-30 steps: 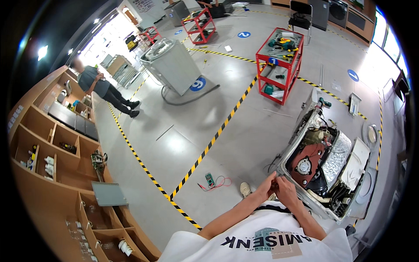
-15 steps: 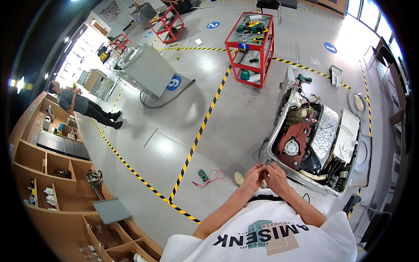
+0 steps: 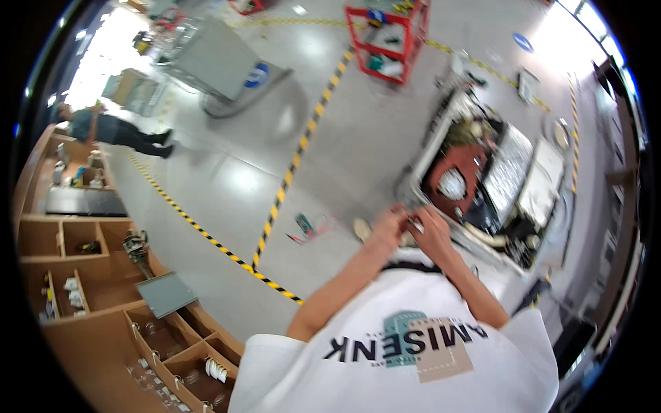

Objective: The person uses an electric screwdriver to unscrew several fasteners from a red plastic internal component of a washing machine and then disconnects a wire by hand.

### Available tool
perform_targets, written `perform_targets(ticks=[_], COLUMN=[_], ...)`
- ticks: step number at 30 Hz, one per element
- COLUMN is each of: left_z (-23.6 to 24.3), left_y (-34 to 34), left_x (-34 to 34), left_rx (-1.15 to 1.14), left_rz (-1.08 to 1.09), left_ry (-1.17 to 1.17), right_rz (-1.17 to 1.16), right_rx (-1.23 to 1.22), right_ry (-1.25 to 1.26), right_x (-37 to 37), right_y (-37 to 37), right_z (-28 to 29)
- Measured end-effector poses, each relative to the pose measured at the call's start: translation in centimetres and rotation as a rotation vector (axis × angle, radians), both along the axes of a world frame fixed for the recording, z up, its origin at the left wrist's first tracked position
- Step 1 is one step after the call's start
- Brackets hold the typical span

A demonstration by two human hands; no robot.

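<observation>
My left hand (image 3: 387,225) and my right hand (image 3: 432,233) meet in front of my chest, fingertips pinched together on a small pale part (image 3: 415,221); motion blur hides its shape. Just beyond them an opened appliance (image 3: 482,172) lies on the floor, showing a red-brown panel with a round white piece, silvery insulation and hoses. My white printed shirt (image 3: 406,344) fills the lower edge.
A green multimeter with red leads (image 3: 303,224) lies on the grey floor left of my hands. Yellow-black tape lines (image 3: 296,162) cross the floor. Wooden shelving (image 3: 82,275) stands at the left, a person (image 3: 110,129) beyond it. A red cart (image 3: 385,34) and a grey machine (image 3: 220,62) stand farther off.
The view has swung and blurred, so the appliance and cart sit higher and more to the right. My hands stay pinched together near the appliance's near edge.
</observation>
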State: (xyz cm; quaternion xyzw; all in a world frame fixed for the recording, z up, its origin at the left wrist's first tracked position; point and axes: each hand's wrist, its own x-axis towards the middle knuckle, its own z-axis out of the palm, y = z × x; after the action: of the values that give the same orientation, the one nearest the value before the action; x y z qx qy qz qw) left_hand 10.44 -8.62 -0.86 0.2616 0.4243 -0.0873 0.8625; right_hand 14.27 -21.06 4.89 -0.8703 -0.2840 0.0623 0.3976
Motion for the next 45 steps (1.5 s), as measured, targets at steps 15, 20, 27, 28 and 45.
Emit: perform_targets(ticks=[15, 20, 27, 28, 45], left_z=[-0.2, -0.4, -0.5, -0.3, -4.5], left_y=[9.4, 10.3, 9.6, 9.2, 9.3], left_x=[-7.6, -10.3, -11.1, -11.0, -9.7], left_rx=[0.055, 0.058, 0.004, 0.004, -0.045], left_rz=[0.178, 0.268, 0.319, 0.326, 0.356], left_ry=[0.094, 0.166, 0.141, 0.147, 0.031], right_rz=[-0.079, 0.006, 0.129, 0.129, 0.227], right_rx=[-0.335, -0.425, -0.472, -0.484, -0.425], right_ry=[-0.031, -0.109, -0.248, -0.254, -0.216], right_x=[7.4, 8.7, 9.1, 9.2, 9.3], right_y=[-4.7, -3.1, -2.4, -2.7, -2.0], right_z=[-7.4, -9.8, -11.6, -11.9, -9.2])
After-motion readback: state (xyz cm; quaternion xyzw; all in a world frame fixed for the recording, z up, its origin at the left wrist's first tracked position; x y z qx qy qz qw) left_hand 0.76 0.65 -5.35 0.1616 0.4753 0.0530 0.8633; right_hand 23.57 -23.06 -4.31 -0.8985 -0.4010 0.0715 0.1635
